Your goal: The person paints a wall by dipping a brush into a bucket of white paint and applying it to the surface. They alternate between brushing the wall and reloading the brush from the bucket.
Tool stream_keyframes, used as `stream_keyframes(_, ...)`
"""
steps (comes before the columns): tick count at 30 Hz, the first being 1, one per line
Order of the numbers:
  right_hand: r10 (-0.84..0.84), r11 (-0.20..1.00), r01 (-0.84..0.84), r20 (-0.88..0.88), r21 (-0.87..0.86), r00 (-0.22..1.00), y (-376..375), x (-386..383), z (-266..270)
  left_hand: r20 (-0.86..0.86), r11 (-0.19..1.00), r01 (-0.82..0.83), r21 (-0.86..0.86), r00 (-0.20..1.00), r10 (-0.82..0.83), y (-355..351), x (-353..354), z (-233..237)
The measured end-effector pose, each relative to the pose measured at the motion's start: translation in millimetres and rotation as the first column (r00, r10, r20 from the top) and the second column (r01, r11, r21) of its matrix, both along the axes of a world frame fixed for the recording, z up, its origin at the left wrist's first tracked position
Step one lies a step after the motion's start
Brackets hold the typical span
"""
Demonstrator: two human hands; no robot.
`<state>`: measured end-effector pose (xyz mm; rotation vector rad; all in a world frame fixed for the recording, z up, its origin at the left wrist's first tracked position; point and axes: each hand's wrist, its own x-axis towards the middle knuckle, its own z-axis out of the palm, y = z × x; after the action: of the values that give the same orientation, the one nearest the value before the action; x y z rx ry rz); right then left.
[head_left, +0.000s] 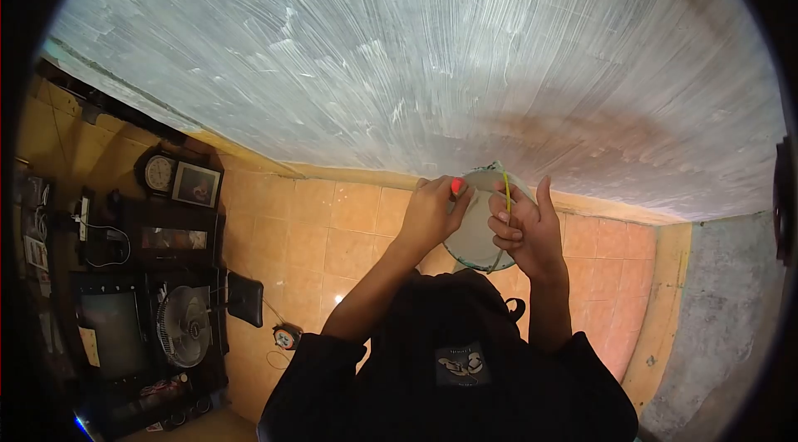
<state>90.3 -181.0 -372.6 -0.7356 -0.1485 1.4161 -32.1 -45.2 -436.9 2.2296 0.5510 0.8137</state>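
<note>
As both hands (432,213) grip it, the round cover (475,241) looks pale.

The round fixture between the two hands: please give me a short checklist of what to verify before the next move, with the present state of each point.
1. Left hand touches the round fixture at its upper left rim: ok.
2. Right hand pinches the yellow-green wire: ok.
3. Wire runs across the fixture's face: ok.
4. Red-tipped item at the left fingertips, what it is: cannot tell.
5. Fixture fastened behind: cannot tell.
</note>
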Motion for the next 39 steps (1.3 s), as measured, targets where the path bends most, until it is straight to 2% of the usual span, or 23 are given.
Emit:
stream_keyframes(2,-0.005,1.000,0.005,0.003,-0.006,1.000,0.4,-0.4,-0.7,0.033,1.000,-0.025,-0.010,0.999,0.026,-0.2,-2.4,7.3)
stream_keyframes(10,-0.060,0.997,0.062,0.028,-0.042,0.998,1.5,-9.0,-5.7,0.067,0.977,-0.057,0.204,0.997,0.044,-12.2,-12.5,9.0)
stream_keyframes(15,-0.102,0.980,0.117,0.102,-0.162,0.990,3.8,-16.4,-1.3,0.083,0.968,-0.125,0.218,0.990,0.109,-14.6,-16.3,3.6)
stream_keyframes(18,-0.104,0.975,0.131,0.155,-0.182,0.982,7.0,-18.3,3.6,0.118,0.962,-0.180,0.206,0.980,0.158,-8.6,-18.1,5.1)
stream_keyframes(23,-0.131,0.976,0.150,0.122,-0.160,0.984,11.6,-23.3,8.9,0.177,0.960,-0.229,0.163,0.964,0.200,-0.1,-20.4,4.8)
stream_keyframes(26,-0.126,0.982,0.139,0.100,-0.130,0.987,16.4,-22.9,2.8,0.112,0.968,-0.191,0.161,0.978,0.174,4.1,-27.9,8.0)
stream_keyframes(28,-0.120,0.987,0.129,0.087,-0.101,0.989,21.6,-23.3,-8.9,0.040,0.992,0.030,0.119,0.999,-0.035,14.2,-38.2,7.9)
stream_keyframes(29,-0.127,0.983,0.138,0.088,-0.125,0.988,23.8,-24.0,-17.0,0.014,0.993,0.082,0.084,0.996,-0.084,16.2,-43.6,9.6)
stream_keyframes(35,-0.150,0.958,0.165,0.080,-0.234,0.985,30.8,-30.4,-47.8,0.052,0.995,0.097,-0.036,0.994,-0.095,32.7,-64.7,18.8)
stream_keyframes(39,-0.239,0.940,0.250,0.076,-0.234,0.968,30.0,-25.9,-59.9,0.078,0.997,0.071,0.011,0.994,-0.072,50.0,-66.7,5.5)
